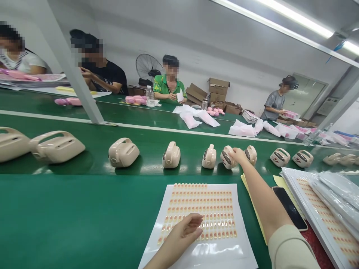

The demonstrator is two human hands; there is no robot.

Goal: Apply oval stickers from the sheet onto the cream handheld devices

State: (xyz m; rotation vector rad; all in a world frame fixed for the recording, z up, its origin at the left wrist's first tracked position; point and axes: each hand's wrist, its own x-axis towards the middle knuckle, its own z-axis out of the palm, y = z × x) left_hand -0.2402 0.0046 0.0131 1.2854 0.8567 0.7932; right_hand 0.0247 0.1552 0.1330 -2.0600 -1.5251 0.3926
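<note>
At centre right of the frame, the right hand (237, 154) curls its fingers over a beige device (227, 160) on the belt (92, 157). The left hand (183, 234), fingers loosely apart, rests on the sticker sheet (202, 203) at lower centre. The step looks like a grasp, and any lift calls for a firmer wrap.

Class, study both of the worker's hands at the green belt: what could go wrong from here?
The right hand touches a beige device close beside its neighbour device; lifting it could knock that one. The forearm passes beside the phone and might drag it when drawn back. The left hand rests on the sticker sheet and could shift it.
</note>
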